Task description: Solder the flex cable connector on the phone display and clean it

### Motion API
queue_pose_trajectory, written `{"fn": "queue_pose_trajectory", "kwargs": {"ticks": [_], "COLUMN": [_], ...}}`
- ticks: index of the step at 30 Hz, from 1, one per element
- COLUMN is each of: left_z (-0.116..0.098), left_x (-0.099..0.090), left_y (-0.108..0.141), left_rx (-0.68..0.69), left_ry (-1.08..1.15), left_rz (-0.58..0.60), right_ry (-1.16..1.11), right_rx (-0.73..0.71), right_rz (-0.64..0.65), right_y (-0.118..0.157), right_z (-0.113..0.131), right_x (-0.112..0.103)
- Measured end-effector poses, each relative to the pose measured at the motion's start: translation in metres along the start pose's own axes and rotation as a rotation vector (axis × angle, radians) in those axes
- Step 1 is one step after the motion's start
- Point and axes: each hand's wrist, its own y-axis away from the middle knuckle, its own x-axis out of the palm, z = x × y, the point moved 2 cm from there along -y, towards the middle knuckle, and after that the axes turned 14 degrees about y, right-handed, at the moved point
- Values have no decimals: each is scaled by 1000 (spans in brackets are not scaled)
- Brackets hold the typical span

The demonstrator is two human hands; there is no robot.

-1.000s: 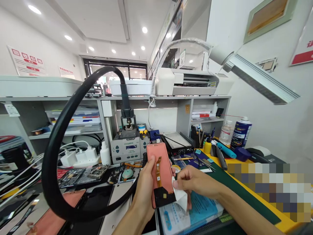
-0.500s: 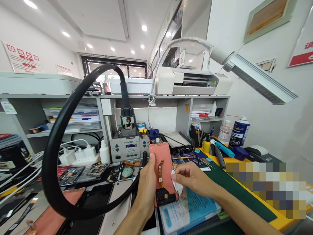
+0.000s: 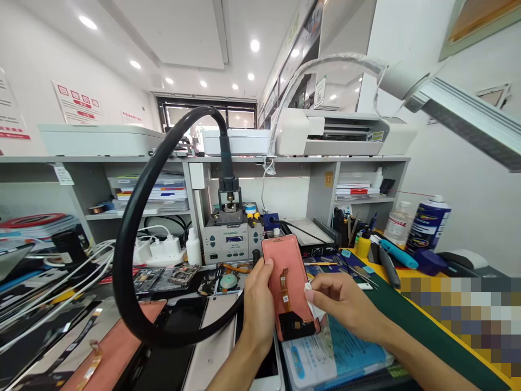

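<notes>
A pink phone screen part (image 3: 295, 271) with a flex cable (image 3: 284, 288) and a black lower end is held up in front of the bench. My left hand (image 3: 259, 301) grips its left edge, thumb on the pink face. At its right edge, my right hand (image 3: 345, 301) pinches a small white wipe (image 3: 313, 298) against the side. Underneath lies a blue and white packet (image 3: 337, 353). Another pink panel (image 3: 118, 347) rests at the lower left.
A thick black hose (image 3: 122, 244) loops at the left from a grey soldering station (image 3: 228, 241). Phone boards, black panels and white cables cover the left side. Bottles, a spray can (image 3: 427, 222) and tools stand at the right. A lamp (image 3: 468, 114) hangs upper right.
The camera view has turned to the left, so the scene sits farther right. Both hands still hold the pink part and the wipe, with little change between them.
</notes>
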Motion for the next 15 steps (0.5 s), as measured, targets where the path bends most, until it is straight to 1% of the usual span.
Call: {"fn": "queue_pose_trajectory", "kwargs": {"ticks": [3,7,15], "left_z": [0,1,-1], "left_x": [-2,-4,-2], "left_y": [-1,-1,0], "left_rx": [17,31,-22], "left_ry": [12,27,113], "left_rz": [38,62,73], "right_ry": [23,17,15], "right_rx": [-6,-4,-2], "right_rz": [-29,-30,-32], "right_y": [1,1,1], "right_z": [2,2,4], "right_x": [-1,-1,0]}}
